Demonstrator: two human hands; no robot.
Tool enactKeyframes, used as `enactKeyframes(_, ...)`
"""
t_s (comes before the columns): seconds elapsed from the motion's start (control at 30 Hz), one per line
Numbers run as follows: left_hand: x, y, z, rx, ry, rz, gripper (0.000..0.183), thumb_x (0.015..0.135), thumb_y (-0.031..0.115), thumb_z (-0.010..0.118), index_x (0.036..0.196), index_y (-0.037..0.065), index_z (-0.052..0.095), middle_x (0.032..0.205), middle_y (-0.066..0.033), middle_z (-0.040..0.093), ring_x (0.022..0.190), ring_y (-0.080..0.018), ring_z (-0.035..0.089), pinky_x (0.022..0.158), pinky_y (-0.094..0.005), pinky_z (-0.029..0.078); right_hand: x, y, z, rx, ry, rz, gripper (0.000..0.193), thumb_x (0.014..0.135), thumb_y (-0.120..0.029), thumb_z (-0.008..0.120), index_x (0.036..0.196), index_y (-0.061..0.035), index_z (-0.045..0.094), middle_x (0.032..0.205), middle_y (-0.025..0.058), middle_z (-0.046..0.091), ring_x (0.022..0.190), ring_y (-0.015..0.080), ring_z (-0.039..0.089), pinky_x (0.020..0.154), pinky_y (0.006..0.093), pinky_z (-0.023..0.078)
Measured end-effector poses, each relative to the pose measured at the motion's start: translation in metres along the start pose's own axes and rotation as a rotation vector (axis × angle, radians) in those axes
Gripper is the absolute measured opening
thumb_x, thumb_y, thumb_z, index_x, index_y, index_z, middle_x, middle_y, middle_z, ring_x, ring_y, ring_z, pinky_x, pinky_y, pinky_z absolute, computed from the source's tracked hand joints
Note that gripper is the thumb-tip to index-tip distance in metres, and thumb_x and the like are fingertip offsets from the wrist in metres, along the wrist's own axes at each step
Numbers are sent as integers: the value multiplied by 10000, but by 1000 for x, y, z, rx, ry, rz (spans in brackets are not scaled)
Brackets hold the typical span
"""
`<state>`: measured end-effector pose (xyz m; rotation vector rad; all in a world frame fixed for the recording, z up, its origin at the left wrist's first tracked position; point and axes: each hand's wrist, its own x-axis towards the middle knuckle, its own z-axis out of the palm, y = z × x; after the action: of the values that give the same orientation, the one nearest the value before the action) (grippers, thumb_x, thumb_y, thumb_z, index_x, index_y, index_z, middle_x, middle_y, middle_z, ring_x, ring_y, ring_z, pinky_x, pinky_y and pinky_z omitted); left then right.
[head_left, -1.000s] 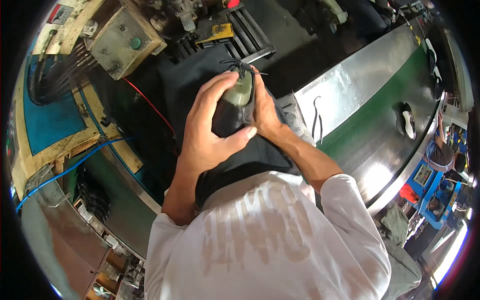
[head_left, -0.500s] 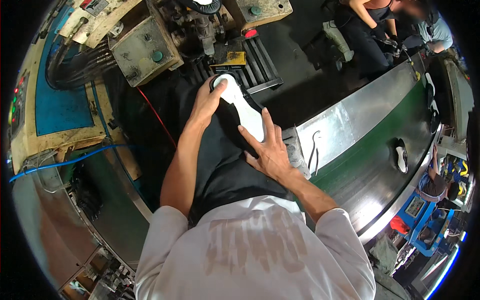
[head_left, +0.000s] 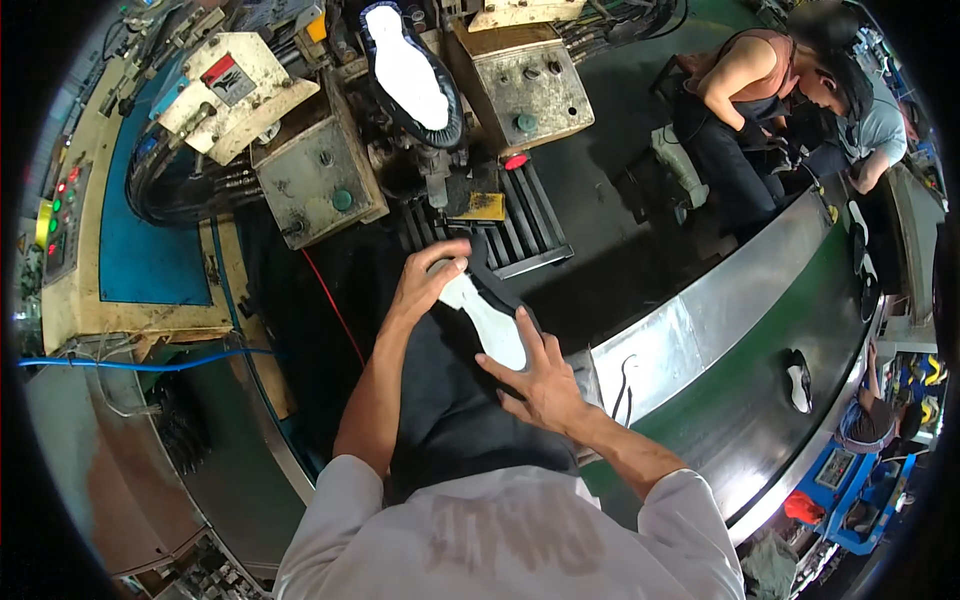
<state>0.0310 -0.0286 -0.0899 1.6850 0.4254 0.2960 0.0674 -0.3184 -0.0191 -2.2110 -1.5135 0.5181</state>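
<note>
A black shoe [head_left: 492, 325] with a white sole side turned up lies across my lap, between both hands. Its upper end is in the grip of my left hand [head_left: 428, 288], fingers bent over the black edge and thumb on the white surface. My right hand [head_left: 540, 382] holds the lower end, with its fingers along the edge and over the white part. The shoe's underside is hidden. Ahead of me, a similar shoe [head_left: 410, 75] with a white bottom and black gathered rim sits upside down on a machine [head_left: 438, 180].
Control boxes [head_left: 318, 185] with green buttons flank the machine. To the right runs a metal-edged green conveyor [head_left: 700, 385] carrying a shoe [head_left: 799, 381]; a dark hooked tool [head_left: 624, 385] lies on its metal ledge. Two co-workers [head_left: 745, 85] sit beyond. A blue hose [head_left: 150, 366] crosses at left.
The view has tilted upward, so the scene sits lower and the shoe on the machine shows more fully. Both hands keep hold of the black shoe.
</note>
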Motion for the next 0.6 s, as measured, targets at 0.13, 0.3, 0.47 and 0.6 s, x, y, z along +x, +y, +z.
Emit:
enactKeyframes(0.13,12,-7,12,94,125,-254,291,1018,244,697,1033,-25,808,953,-89,795,883,-160,725,850,-328,569,14,11,-24,48,-64,-9,693,796,-266,869,1445,-400,667,1709,318,174,1268,515,510,1026,551,564)
enactKeyframes(0.3,87,34,-39,-44,685,261,359,1050,292,666,1192,-24,759,1118,-92,758,1078,-193,702,1005,-353,535,18,27,-67,69,193,34,594,777,-239,872,1356,-304,760,1687,371,234,1313,515,524,1074,543,523)
enactKeyframes(0.47,202,132,-103,-750,384,-146,459,989,370,764,1314,66,652,1134,-54,723,1033,-209,697,951,-377,561,80,35,-144,-117,385,15,624,758,-183,856,1371,-241,753,1664,388,266,1316,514,540,1068,552,519)
enactKeyframes(0.6,216,156,-111,-700,255,-212,391,978,288,766,1263,52,639,1107,-81,722,977,-214,720,894,-387,603,161,25,-190,-213,471,-104,689,773,-191,850,1438,-280,694,1667,380,257,1337,517,527,1081,553,516)
